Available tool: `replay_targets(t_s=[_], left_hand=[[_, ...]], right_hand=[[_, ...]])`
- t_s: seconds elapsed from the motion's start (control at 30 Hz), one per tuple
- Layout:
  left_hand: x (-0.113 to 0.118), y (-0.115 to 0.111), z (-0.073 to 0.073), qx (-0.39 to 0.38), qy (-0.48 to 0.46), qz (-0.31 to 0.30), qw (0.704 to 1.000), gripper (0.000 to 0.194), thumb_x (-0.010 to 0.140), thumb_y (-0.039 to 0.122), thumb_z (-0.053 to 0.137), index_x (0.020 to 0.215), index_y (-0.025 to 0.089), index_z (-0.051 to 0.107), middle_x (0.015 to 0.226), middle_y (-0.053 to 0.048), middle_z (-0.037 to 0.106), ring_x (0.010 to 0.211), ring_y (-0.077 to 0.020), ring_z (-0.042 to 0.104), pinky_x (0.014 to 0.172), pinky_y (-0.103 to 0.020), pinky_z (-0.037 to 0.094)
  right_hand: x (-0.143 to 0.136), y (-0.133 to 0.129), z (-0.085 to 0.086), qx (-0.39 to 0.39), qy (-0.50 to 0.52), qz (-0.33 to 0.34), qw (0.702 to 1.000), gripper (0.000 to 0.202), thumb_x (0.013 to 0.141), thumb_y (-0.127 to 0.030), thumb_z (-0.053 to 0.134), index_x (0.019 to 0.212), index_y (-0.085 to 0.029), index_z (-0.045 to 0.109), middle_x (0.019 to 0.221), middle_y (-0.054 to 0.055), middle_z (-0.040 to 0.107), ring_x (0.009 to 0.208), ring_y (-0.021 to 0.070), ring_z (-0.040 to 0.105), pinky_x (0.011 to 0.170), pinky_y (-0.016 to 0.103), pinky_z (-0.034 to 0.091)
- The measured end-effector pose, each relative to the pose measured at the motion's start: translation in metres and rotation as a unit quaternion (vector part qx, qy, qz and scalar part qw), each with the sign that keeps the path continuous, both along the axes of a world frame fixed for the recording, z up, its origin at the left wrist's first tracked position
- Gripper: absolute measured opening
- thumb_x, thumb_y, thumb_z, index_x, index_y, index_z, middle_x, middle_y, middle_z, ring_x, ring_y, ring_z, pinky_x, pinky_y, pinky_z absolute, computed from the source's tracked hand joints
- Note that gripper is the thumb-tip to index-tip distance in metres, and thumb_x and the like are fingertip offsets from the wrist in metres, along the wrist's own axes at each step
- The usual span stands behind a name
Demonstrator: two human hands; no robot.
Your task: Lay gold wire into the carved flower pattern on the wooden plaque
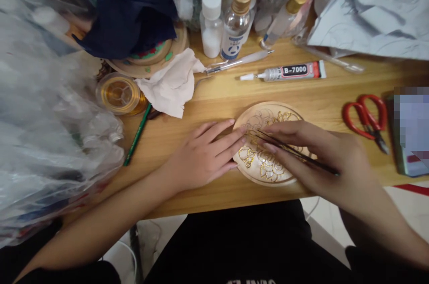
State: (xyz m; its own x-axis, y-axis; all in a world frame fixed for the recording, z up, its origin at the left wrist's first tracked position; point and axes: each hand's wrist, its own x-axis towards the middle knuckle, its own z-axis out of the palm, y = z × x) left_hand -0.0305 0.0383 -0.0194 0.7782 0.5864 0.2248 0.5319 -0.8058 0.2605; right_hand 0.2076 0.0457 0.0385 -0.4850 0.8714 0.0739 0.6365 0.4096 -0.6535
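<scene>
- Apparently, the round wooden plaque (258, 119) is steadied at its left edge by the left hand (206, 156), fingers spread.
- Tweezers (303, 155) are pinched by the right hand (330, 152), seemingly for precision.

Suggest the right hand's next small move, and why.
Probably a slight nudge along the drawn lines with the slim dark tweezers in the right hand: their tips are close to the left hand, and shiny gold outlining covers much of the round pale wooden disc, while its upper-left lines look bare. Tip contact is unclear.
</scene>
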Motion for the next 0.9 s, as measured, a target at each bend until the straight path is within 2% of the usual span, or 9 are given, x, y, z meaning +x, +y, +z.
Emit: replay_targets(t_s=[0.17,0.27,0.4,0.9], left_hand=[[0.001,0.0,0.001,0.003,-0.003,0.002,1.0,0.04,0.101,0.038,0.043,0.128,0.012,0.057,0.136,-0.007,0.058,0.127,-0.0287,0.05,0.1,-0.042,0.043],[0.001,0.0,0.001,0.003,-0.003,0.002,1.0,0.039,0.1,0.038,0.044,0.126,0.012,0.058,0.136,-0.008,0.058,0.128,-0.0291,0.049,0.1,-0.043,0.044],[0.001,0.0,0.0,0.001,-0.01,0.002,1.0,0.039,0.1,0.037,0.044,0.126,0.012,0.059,0.136,-0.009,0.058,0.127,-0.0293,0.05,0.099,-0.044,0.044],[0.001,0.0,0.0,-0.008,-0.015,0.0,1.0,0.038,0.099,0.036,0.046,0.126,0.011,0.059,0.135,-0.009,0.059,0.127,-0.0303,0.049,0.099,-0.046,0.045]], right_hand=[[-0.004,0.007,-0.007,0.028,-0.003,0.049,0.998,0.015,0.087,-0.02,0.064,0.102,-0.019,0.067,0.094,0.004,0.074,0.087,0.0167,0.069,0.077,0.032,0.057],[-0.005,0.009,-0.012,0.031,0.005,0.039,0.999,0.014,0.087,-0.02,0.063,0.1,-0.02,0.069,0.095,0.004,0.073,0.09,0.0175,0.069,0.079,0.034,0.056],[-0.007,0.01,-0.014,0.044,0.005,0.034,0.998,0.012,0.087,-0.02,0.064,0.097,-0.022,0.07,0.088,0.002,0.074,0.082,0.0156,0.068,0.076,0.033,0.055],[-0.008,0.007,-0.015,0.055,-0.016,0.026,0.998,0.011,0.085,-0.017,0.067,0.096,-0.02,0.068,0.091,0.003,0.075,0.085,0.0158,0.07,0.078,0.034,0.054]])
